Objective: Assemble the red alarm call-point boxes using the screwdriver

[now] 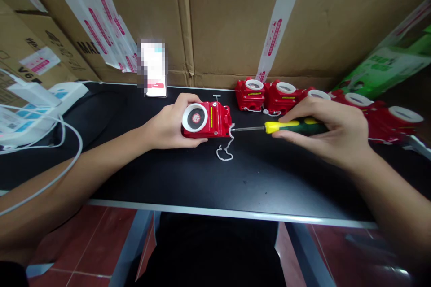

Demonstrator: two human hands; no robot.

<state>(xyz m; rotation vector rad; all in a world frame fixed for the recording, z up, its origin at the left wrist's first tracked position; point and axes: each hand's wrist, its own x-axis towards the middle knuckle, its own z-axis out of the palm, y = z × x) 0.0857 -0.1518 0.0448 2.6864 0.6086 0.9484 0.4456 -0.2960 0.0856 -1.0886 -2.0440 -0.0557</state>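
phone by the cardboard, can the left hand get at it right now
Probably not as things stand: the left hand is wrapped around a red box. If that hand were freed, the way looks open, with nothing visible standing between it and the phone.

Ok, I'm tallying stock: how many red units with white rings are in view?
6: one red unit in the left hand; five more in a row toward the back right of the table, some partly behind the right hand, which could hide others.
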